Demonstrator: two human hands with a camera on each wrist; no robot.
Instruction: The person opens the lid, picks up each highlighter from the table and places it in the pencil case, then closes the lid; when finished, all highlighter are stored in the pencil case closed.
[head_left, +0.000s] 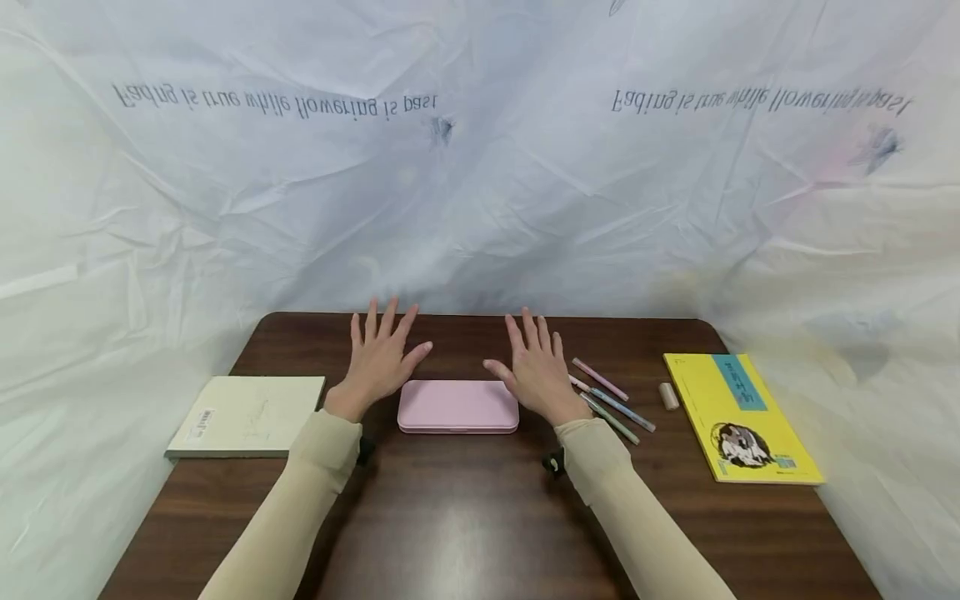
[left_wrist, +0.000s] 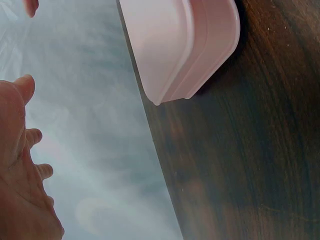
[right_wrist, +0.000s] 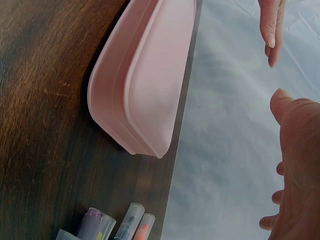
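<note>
Pink case [head_left: 458, 406] sits between left hand [head_left: 377, 365] and right hand [head_left: 540, 372], maybe for easy reach; fingers spread wide, holding nothing.

"Fading … flowering … past" on sheet [head_left: 495, 208]

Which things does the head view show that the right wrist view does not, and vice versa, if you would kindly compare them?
Only the head view shows the cream book, the yellow book and the eraser.

Only the right wrist view shows the right end wall of the case.

Both show the case, the pens, the table, the cloth, the right hand and the left hand, though the wrist view catches only part of the pens and hands.
</note>
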